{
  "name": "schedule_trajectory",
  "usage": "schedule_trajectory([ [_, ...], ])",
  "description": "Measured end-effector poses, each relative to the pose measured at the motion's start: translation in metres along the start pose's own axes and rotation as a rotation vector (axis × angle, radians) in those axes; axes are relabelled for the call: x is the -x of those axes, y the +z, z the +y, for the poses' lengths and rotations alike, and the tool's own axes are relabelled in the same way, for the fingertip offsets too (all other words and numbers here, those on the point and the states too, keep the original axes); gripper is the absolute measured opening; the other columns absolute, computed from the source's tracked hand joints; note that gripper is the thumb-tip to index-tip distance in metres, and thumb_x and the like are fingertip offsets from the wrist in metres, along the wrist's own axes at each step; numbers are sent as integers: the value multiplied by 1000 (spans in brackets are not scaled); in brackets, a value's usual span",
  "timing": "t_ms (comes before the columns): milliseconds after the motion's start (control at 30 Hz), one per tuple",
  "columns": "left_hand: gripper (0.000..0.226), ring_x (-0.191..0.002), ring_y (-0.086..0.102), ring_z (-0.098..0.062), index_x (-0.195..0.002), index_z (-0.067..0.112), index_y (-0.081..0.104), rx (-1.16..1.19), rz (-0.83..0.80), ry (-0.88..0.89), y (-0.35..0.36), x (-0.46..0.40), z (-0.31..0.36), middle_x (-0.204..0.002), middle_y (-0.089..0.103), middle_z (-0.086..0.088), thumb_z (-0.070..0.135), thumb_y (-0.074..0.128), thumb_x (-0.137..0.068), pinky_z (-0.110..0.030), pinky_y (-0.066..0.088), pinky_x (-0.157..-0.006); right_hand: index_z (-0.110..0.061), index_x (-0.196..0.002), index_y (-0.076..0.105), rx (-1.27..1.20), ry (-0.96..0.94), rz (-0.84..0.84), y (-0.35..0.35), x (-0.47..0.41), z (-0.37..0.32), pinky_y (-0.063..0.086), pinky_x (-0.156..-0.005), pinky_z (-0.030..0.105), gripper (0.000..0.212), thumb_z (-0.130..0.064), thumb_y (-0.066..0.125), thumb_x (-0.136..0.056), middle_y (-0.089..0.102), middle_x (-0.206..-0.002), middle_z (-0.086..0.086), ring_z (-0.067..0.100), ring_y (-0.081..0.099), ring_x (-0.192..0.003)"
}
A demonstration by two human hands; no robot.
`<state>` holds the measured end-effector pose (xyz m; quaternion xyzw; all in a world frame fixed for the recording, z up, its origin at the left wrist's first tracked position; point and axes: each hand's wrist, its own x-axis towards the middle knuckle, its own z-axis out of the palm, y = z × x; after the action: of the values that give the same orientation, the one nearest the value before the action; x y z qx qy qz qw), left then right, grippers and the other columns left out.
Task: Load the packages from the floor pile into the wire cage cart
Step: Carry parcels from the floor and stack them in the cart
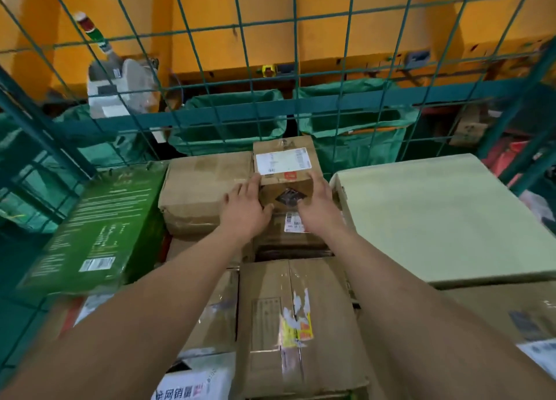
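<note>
A small cardboard box (284, 163) with a white shipping label on top sits on the stacked packages at the back of the green wire cage cart (210, 53). My left hand (243, 207) lies against its left side with fingers straight and the thumb on the front face. On the right side my right hand (319, 204) presses the same way, its thumb near the dark diamond mark. The box is squeezed between both palms.
A green printed carton (90, 237) leans at the left, a brown box (204, 186) sits beside the small one, and a pale flat carton (436, 219) fills the right. A taped brown box (294, 324) lies nearest me. Green sacks (228, 119) hang beyond the mesh.
</note>
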<state>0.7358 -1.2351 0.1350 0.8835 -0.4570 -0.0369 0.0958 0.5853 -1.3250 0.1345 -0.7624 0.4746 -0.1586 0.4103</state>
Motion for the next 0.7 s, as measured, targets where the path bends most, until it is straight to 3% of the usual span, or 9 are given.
schedule_trajectory([
  [100, 90, -149, 32, -31, -161, 31, 2, 29, -147, 7, -13, -7, -2, -163, 35, -8, 51, 59, -94, -54, 28, -121, -41, -161, 7, 19, 38, -79, -10, 1, -12, 46, -110, 47, 88, -8, 53, -93, 10, -169, 2, 34, 41, -141],
  [167, 96, -153, 25, -32, -162, 34, -5, 72, -240, -22, -27, -7, -4, -168, 23, -8, 53, 60, -93, -53, 27, -122, -39, -163, 4, 36, 127, -96, -18, 6, -25, 42, -111, 44, 89, -12, 52, -93, 4, -170, 9, 38, 30, -148],
  [300, 94, -155, 21, -33, -163, 31, -5, 238, -151, 8, -49, 49, -4, -171, 6, -7, 44, 59, -95, -52, 26, -123, -44, -159, 14, -37, 147, 75, -17, 53, -41, 43, -112, 46, 93, -35, 56, -76, 30, -162, 9, 36, 42, -140],
  [367, 89, -149, 33, -31, -163, 33, 1, 437, -112, 82, -55, 93, -6, -170, 11, -4, 36, 59, -96, -50, 33, -120, -33, -160, 22, -93, 127, 51, -9, 97, -49, 37, -105, 22, 80, -24, 61, -90, 39, -153, -5, 25, 43, -138],
  [433, 82, -150, 31, -26, -163, 34, 11, 637, -110, 80, -64, 137, -11, -168, 21, -2, 32, 59, -97, -41, 31, -119, -31, -159, 31, -113, 126, 4, 2, 150, -56, 33, -98, 12, 71, -25, 62, -95, 42, -148, -12, 16, 43, -137],
  [467, 79, -150, 31, -25, -163, 32, 18, 720, -96, 73, -69, 159, -13, -166, 26, -3, 33, 59, -95, -39, 31, -118, -35, -156, 35, -134, 121, 20, 8, 172, -55, 34, -102, 11, 74, -37, 65, -88, 46, -150, -11, 16, 46, -136],
  [533, 76, -143, 41, -24, -159, 28, 31, 876, -86, 65, -76, 208, -18, -158, 40, -3, 35, 58, -89, -37, 37, -115, -43, -154, 34, -190, 156, 47, 25, 213, -33, 42, -112, 32, 85, -50, 62, -74, 49, -148, -8, 20, 51, -131],
  [633, 64, -124, 54, -19, -154, 23, 39, 1077, -157, 14, -82, 278, -25, -143, 51, 2, 19, 59, -93, -36, 47, -104, -31, -148, 44, -294, 272, 93, 39, 311, -47, 51, -88, 26, 59, -26, 62, -92, 61, -132, -4, 16, 60, -110],
  [700, 56, -119, 58, -23, -148, 23, 46, 1199, -240, -20, -73, 323, -33, -136, 57, 2, 16, 59, -94, -43, 49, -101, -27, -142, 48, -332, 345, 124, 52, 368, -47, 47, -75, 22, 48, -17, 60, -97, 63, -116, 2, 17, 58, -96],
])
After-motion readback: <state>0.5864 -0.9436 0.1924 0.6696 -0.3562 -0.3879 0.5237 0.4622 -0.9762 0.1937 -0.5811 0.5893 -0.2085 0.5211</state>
